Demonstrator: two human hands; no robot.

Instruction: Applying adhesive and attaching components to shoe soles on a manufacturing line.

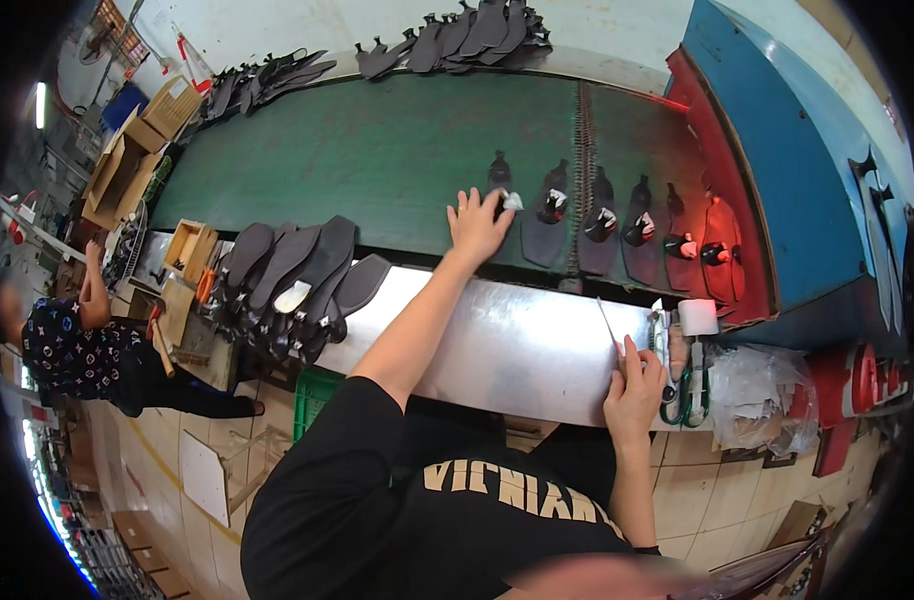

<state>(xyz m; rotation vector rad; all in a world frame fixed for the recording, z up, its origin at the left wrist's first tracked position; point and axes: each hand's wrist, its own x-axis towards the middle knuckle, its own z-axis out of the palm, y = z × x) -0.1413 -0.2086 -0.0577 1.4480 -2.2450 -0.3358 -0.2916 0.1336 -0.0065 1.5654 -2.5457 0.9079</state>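
My left hand (477, 225) reaches out over the green conveyor belt (377, 150), fingers spread and lying flat against a black sole piece (498, 175) with a small white bit (513, 201) at its lower end. My right hand (632, 388) rests at the near edge of the steel ledge (507, 345) and pinches a thin pale stick (606, 322) that points up and away from me. To the right of the touched piece, several more black sole pieces (599, 215) lie in a row on the belt.
A fanned stack of dark insoles (287, 275) sits on the ledge to the left. White tape roll (697, 317), green-handled scissors (689, 395) and a clear plastic bag (762, 395) lie right of my right hand. Another person (77, 350) stands far left near cardboard boxes (127, 160).
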